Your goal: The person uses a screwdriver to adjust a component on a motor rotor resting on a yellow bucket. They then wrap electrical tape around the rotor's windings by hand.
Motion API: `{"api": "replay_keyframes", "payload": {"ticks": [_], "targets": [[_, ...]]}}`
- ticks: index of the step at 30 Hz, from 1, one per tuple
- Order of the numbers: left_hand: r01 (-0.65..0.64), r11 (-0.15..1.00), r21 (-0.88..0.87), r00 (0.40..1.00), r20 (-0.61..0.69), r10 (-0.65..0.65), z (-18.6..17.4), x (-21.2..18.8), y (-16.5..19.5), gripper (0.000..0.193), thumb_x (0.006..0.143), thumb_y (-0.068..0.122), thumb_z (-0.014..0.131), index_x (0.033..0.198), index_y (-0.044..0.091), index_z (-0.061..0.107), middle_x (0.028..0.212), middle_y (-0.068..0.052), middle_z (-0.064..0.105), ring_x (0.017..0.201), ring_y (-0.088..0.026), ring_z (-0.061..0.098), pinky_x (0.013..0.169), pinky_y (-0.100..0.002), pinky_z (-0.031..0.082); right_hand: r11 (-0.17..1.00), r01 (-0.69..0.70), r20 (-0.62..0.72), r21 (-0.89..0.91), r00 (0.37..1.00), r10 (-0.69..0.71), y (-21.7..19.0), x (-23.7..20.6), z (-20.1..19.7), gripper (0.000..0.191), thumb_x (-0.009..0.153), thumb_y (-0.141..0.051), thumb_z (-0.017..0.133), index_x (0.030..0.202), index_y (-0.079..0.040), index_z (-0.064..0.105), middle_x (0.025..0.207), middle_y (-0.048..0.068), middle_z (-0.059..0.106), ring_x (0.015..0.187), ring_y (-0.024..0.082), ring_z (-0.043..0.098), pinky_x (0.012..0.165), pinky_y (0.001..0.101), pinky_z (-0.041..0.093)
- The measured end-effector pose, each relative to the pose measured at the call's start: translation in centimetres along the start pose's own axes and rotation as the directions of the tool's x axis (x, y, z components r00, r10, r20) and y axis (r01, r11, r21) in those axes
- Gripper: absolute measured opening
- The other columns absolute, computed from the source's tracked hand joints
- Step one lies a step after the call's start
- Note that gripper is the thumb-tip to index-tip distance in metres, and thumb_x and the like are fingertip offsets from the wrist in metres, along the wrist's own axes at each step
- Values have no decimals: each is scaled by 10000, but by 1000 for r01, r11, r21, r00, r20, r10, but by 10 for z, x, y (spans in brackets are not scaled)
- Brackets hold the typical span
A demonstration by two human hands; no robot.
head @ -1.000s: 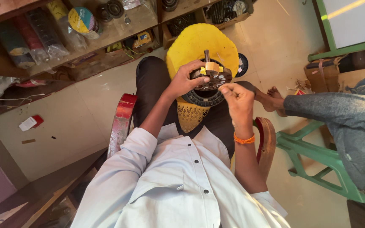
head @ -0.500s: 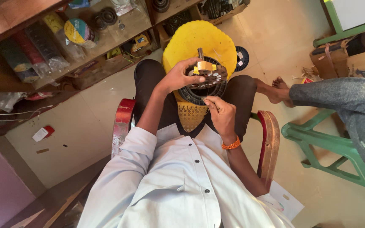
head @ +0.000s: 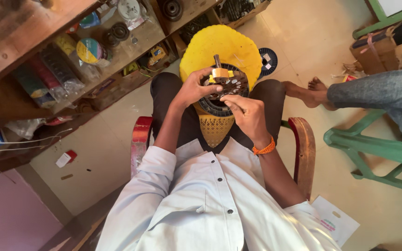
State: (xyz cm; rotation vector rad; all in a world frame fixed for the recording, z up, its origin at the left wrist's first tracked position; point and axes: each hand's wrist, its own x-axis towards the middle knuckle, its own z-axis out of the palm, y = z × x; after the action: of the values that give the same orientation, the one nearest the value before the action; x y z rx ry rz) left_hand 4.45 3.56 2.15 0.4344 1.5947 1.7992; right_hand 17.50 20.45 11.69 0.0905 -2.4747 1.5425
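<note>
Both hands (head: 219, 100) hold a round dark motor part (head: 223, 90) over a yellow stool (head: 219, 44)

The round ribbed motor core (head: 223, 95) is black with pale specks and a yellow hub (head: 220, 73). Behind it sits a bright yellow stool (head: 219, 44). The shirt (head: 196, 195) is pale blue, the wristband (head: 264, 148) orange, the neighbouring stool (head: 373, 148) green, and the chair arms (head: 303, 139) reddish, perhaps streaked.

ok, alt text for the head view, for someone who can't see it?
Seen from above, a seated person's left hand steadies a round dark motor part on their lap while the right hand works at its rim. A yellow stool stands ahead, cluttered wooden shelves alongside.
</note>
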Motion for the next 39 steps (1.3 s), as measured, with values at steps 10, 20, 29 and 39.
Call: {"api": "replay_keyframes", "payload": {"ticks": [10,20,29,39], "targets": [[49,998,44,998,-28,-48,-2,-1,-4,427,849,118,846,1246,20,723,1009,2,704,852,-97,604,737,-259,497,797,-459,301,392,883,360,48,-3,-23,496,1003,-359,667,1292,43,689,947,105,680,805,130,620,707,271,491],[-205,978,47,978,-18,206,-2,-2,-9,511,826,120,857,1292,10,681,1277,-48,673,1203,-182,634,1073,-313,489,581,-495,254,646,857,448,40,27,-18,389,1056,-305,633,1201,53,677,845,-1,561,625,15,446,559,180,357],[-257,962,93,966,7,258,-4,-3,-7,503,818,113,858,1282,11,692,1347,-94,655,1282,-227,605,1128,-328,446,898,-322,38,302,945,325,30,45,-20,226,1054,-188,643,1046,30,703,854,-35,672,740,1,537,637,198,413],[-202,978,45,979,-1,203,-7,1,-17,505,825,104,859,1296,34,688,1257,-58,670,1180,-181,632,1052,-313,486,970,-244,70,-21,967,245,6,26,-6,151,992,-119,658,1028,1,742,898,115,761,792,158,741,734,292,555]]}}
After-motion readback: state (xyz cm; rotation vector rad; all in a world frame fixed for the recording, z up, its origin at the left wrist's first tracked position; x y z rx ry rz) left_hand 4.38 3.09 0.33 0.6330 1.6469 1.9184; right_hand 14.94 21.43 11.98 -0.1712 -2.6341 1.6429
